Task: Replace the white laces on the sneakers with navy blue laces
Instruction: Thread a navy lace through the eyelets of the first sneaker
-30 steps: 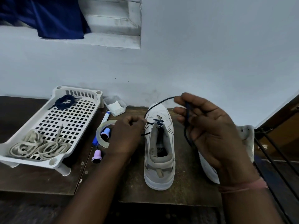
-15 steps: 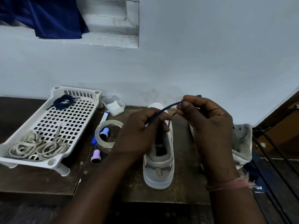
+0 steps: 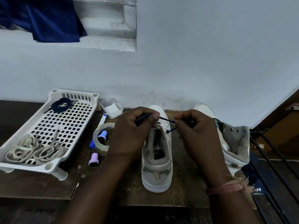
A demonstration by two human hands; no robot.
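Both hands work over the near sneaker (image 3: 156, 160), which stands heel toward the camera on the tabletop (image 3: 129, 191). Left hand (image 3: 131, 135) has its fingers curled round one run of the navy lace (image 3: 167, 119) — a dark strand shows against the palm. Right hand (image 3: 196, 136) pinches the other end, fingers closed on it just right of the shoe's tongue. The lace spans between the two hands above the eyelets; only the rows nearest the toe seem threaded, tho the hands hide most of that area.

Second sneaker (image 3: 233, 143) sits right of the near sneaker, partly behind the right wrist, no lace visible on it. Left of the near sneaker: tape roll (image 3: 103, 138), a marker (image 3: 101, 125) and two small purple caps, then the white basket (image 3: 29, 165) w/ the old white laces (image 3: 32, 149) heaped at its near end and a coiled spare navy lace (image 3: 61, 105) at its far end. A small clear tub (image 3: 111, 108) stands behind the tape.

Risks, as I judge them: pulling unevenly could leave one end too short to tie — cause would be the left hand tugging harder than the right. A lace tip could also miss or skip an eyelet since the hands block the view, giving a crooked pattern. A hard pull might tip the shoe, as nothing pins it down.
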